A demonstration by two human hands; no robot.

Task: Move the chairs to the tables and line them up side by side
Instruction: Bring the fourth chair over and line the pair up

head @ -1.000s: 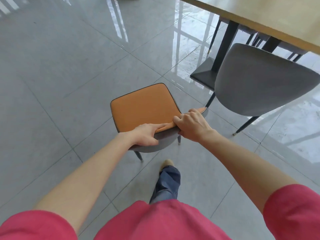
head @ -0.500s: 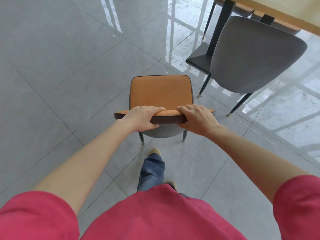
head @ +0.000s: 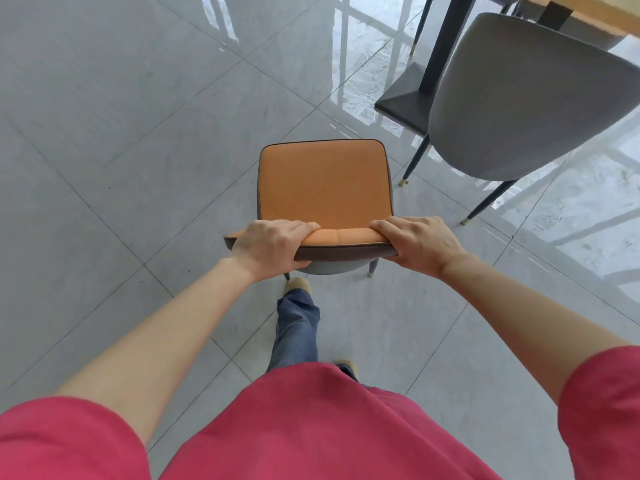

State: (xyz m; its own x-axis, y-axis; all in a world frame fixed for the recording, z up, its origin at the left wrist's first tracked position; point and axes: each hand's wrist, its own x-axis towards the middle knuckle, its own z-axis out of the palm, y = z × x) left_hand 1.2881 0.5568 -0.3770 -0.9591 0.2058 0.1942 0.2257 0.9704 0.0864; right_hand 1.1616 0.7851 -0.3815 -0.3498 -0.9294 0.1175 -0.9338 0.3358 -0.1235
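Table (head: 588,15) being seen at 1 o'clock, gray chair (head: 519,98) parked beside it. Orange chair (head: 323,188) at centre, seat pointing 12 o'clock, backrest being clamped by left hand (head: 268,245) and right hand (head: 420,242), right nearer table.

floor (head: 104,133): glossy grey tiles, dark grout | light: window reflections (head: 374,46) streak the upper right

Glossy grey floor tiles (head: 114,140) mirror bright window light; a red shirt (head: 311,427), blue jeans (head: 296,327) and tan shoe (head: 297,284) below.
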